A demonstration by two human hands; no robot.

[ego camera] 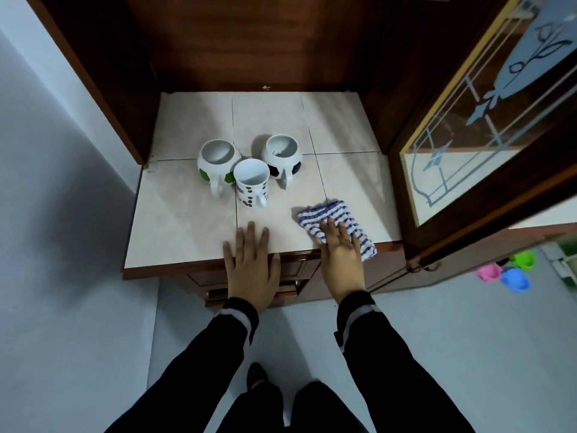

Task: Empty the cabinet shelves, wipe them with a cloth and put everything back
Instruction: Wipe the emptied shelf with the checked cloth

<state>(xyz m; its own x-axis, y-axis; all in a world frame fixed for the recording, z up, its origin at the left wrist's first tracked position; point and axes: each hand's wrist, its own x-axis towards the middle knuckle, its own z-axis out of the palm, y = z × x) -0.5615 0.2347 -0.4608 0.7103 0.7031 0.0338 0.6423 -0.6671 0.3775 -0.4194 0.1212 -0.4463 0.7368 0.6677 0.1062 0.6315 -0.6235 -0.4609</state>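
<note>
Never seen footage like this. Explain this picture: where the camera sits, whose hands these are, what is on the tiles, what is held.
There is no machine here. A person wears one wide-angle camera on the head, looking forward and down, so you see their own arms in dark sleeves. This is the only view. The left hand lies flat, fingers straight, at the front edge of the tiled surface of a wooden cabinet. The right hand presses flat on a blue-and-white striped cloth. Neither hand grips anything. Further back, three mugs stand upright close together: a round mug with green patches, a round mug with black patches and a taller mug with dark dots. The glass door stands open at the right.
</note>
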